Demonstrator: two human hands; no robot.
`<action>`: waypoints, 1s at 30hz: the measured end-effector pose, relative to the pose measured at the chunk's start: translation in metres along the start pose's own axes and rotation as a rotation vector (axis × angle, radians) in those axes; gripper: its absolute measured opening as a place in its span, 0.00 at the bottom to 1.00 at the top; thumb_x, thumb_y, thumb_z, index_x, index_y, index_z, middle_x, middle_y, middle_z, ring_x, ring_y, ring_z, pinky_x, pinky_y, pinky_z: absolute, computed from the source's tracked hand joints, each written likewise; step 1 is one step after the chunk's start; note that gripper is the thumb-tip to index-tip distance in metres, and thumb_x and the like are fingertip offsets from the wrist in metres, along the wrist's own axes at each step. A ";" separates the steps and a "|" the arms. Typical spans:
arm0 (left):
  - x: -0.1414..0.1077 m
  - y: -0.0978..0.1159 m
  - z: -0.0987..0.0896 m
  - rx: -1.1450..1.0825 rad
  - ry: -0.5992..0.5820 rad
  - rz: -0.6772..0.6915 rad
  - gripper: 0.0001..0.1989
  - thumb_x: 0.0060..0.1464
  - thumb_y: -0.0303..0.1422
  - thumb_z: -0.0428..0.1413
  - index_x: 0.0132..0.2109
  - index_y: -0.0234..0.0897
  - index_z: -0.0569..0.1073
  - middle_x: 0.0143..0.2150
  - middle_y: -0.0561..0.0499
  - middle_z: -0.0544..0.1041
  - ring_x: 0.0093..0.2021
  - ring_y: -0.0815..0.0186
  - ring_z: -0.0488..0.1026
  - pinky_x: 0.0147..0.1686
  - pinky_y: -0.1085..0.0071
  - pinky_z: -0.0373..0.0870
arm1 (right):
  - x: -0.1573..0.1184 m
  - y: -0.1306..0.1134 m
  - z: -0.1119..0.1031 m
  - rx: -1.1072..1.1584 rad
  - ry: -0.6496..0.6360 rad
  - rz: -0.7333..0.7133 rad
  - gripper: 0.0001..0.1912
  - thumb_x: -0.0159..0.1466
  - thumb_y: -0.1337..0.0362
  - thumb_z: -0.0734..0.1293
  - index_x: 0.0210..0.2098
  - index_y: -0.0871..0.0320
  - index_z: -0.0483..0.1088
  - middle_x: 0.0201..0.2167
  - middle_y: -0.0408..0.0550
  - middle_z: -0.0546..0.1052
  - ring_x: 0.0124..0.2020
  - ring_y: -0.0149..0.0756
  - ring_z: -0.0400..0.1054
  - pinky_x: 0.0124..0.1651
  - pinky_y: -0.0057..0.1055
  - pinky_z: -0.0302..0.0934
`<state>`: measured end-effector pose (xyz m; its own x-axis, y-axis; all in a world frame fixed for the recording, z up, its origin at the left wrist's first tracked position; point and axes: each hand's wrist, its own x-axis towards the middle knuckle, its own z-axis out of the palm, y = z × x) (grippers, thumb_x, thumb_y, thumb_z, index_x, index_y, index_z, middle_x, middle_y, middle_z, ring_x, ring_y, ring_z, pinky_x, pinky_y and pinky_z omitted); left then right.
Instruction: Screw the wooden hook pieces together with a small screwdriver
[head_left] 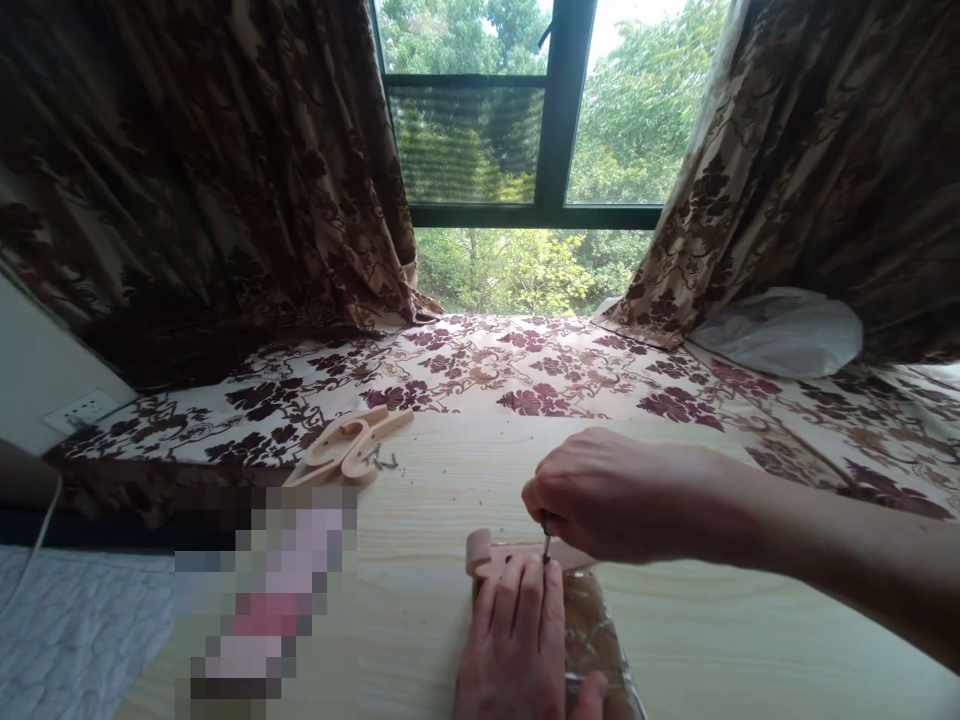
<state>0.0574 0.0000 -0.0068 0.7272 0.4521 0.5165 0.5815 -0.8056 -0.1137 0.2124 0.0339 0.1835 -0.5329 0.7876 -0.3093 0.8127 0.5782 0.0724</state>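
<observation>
My right hand point(589, 490) is closed around the handle of a small screwdriver point(547, 547), its thin metal shaft pointing down. The shaft's tip meets a pale wooden piece point(480, 553) with a rounded end and a dark hole in it. Lying flat, my left hand point(514, 640) has its fingers stretched out and their tips against the wooden piece, just beside the screwdriver tip. Under that hand is a brown block wrapped in shiny clear film point(592, 625), and the wooden piece rests along its far edge. My right hand hides part of the piece.
Curved wooden pieces point(352, 445) and several loose screws point(382, 460) lie at the back left of the pale wooden table point(412, 620). A pixelated patch covers the left side. Beyond are a flower-patterned ledge point(517, 370), curtains, a window and a white plastic bag point(780, 332).
</observation>
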 end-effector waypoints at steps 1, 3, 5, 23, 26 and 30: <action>0.001 0.000 -0.001 -0.007 0.005 0.000 0.30 0.52 0.44 0.52 0.58 0.30 0.64 0.55 0.43 0.71 0.54 0.55 0.65 0.52 0.62 0.62 | 0.002 0.001 0.003 0.014 0.015 -0.008 0.09 0.57 0.74 0.61 0.30 0.61 0.74 0.25 0.51 0.77 0.24 0.32 0.66 0.24 0.29 0.46; 0.003 -0.001 -0.003 -0.017 0.022 -0.006 0.30 0.52 0.45 0.52 0.57 0.30 0.65 0.54 0.43 0.71 0.54 0.55 0.65 0.52 0.62 0.62 | 0.005 0.005 0.010 0.043 0.058 0.009 0.10 0.58 0.72 0.60 0.30 0.61 0.74 0.25 0.51 0.77 0.24 0.32 0.66 0.24 0.29 0.46; 0.005 0.000 -0.006 -0.021 0.051 -0.016 0.29 0.53 0.47 0.51 0.56 0.30 0.66 0.53 0.43 0.72 0.53 0.56 0.66 0.51 0.63 0.63 | 0.006 0.008 0.014 0.060 0.087 0.054 0.11 0.58 0.69 0.60 0.30 0.61 0.74 0.24 0.52 0.77 0.24 0.33 0.66 0.24 0.29 0.46; 0.009 0.009 -0.015 -0.156 0.005 -0.103 0.31 0.54 0.49 0.51 0.57 0.29 0.66 0.55 0.40 0.70 0.55 0.52 0.66 0.52 0.58 0.66 | -0.003 0.003 0.011 0.052 0.047 0.124 0.09 0.57 0.70 0.61 0.29 0.61 0.74 0.22 0.50 0.75 0.22 0.32 0.64 0.23 0.29 0.44; 0.010 0.010 -0.021 -0.190 -0.058 -0.122 0.31 0.55 0.47 0.51 0.58 0.29 0.65 0.57 0.40 0.69 0.56 0.52 0.64 0.54 0.57 0.65 | -0.006 0.002 0.002 0.002 0.003 0.095 0.09 0.56 0.72 0.62 0.29 0.60 0.73 0.24 0.49 0.75 0.23 0.31 0.64 0.23 0.30 0.43; 0.011 0.011 -0.025 -0.243 -0.118 -0.167 0.30 0.55 0.47 0.51 0.58 0.30 0.65 0.58 0.40 0.68 0.58 0.51 0.63 0.56 0.56 0.63 | -0.006 0.000 -0.003 -0.044 -0.031 0.036 0.08 0.56 0.74 0.62 0.27 0.61 0.72 0.23 0.48 0.74 0.23 0.30 0.63 0.24 0.29 0.45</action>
<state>0.0629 -0.0136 0.0194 0.6744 0.6161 0.4071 0.6029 -0.7777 0.1782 0.2153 0.0300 0.1880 -0.4956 0.8016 -0.3345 0.8196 0.5591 0.1254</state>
